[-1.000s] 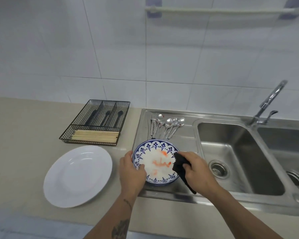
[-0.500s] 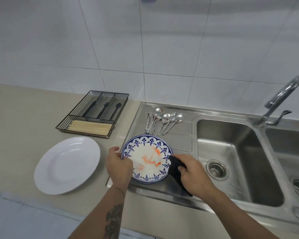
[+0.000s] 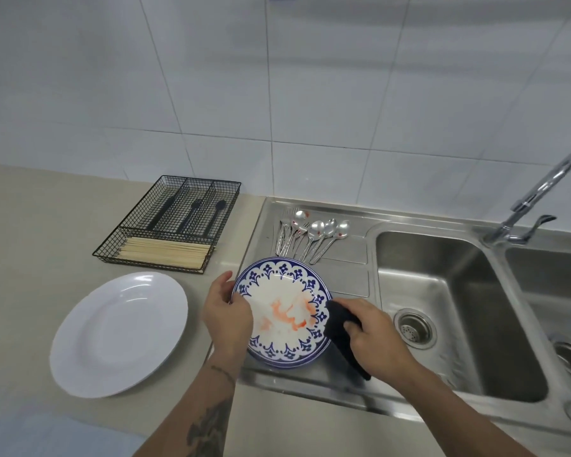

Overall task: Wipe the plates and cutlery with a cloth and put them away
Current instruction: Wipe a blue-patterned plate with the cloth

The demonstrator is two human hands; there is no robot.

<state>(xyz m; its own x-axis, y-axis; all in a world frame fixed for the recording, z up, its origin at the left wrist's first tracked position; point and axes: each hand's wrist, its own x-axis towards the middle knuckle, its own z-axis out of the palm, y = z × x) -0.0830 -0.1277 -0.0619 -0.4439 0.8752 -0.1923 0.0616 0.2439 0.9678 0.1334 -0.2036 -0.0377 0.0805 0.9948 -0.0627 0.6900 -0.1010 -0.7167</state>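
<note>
A blue-patterned plate (image 3: pixel 277 278) with orange smears in its middle sits on the steel drainboard. My left hand (image 3: pixel 226 316) grips its left rim, thumb on the inside. My right hand (image 3: pixel 373 334) holds a bunched black cloth (image 3: pixel 338 321) against the plate's right rim; a tail of the cloth hangs below the hand. Several steel spoons and forks (image 3: pixel 310 230), some with red spots, lie in a fan behind the plate. A plain white plate (image 3: pixel 119 334) rests on the counter to the left.
A black wire cutlery tray (image 3: pixel 175 222) at the back left holds dark utensils and a bundle of wooden chopsticks (image 3: pixel 165 253). A double steel sink (image 3: pixel 452 311) with a tap (image 3: pixel 538 199) lies to the right. The beige counter's front edge is close to me.
The view has shifted and tilted down a little. My left hand keeps its hold on the plate's left rim, and the cloth in my right hand stays at the right rim.
</note>
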